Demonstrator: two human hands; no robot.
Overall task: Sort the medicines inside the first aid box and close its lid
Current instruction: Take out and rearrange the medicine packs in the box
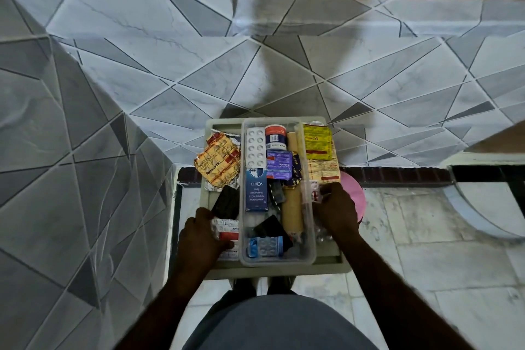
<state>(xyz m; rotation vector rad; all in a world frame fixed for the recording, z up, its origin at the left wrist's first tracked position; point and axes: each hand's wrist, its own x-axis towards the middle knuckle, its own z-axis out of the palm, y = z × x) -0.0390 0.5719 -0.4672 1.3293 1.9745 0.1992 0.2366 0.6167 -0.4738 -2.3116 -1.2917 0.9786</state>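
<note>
Seen from above: first aid box (209, 128), beige, lid off and nowhere in sight, long axis running 12 to 6 o'clock, standing directly ahead of the body on a small stand whose surface is hidden beneath it. Inside, a clear tray (309, 257) down the middle, with open side bays at 9 and 3 o'clock.

Left hand (203, 239) at 8 o'clock of the box, fingers curled over a red-and-white pill strip (227, 229) in the left bay; thumb hidden, so a true pinch cannot be confirmed. Right hand (338, 212) at 4 o'clock, fingers pressed together on a small blister pack (316, 192) at the tray's right wall; grip likely, contact partly masked by the knuckles.

Tray contents, 12 to 6 o'clock: white blister sheet (255, 148), small jar (275, 138), purple carton (279, 164), blue carton (256, 193), tan roll (292, 207) lying lengthwise, blue blister pack (265, 246). Left bay: crumpled yellow foil strips (218, 165), black strip (226, 202). Right bay: yellow sachets (317, 141).

Probable step: sorting under way, each hand nearest its own side bay. Pink round object (355, 193) behind the right hand, mostly hidden, identity unclear. Small print unreadable.
</note>
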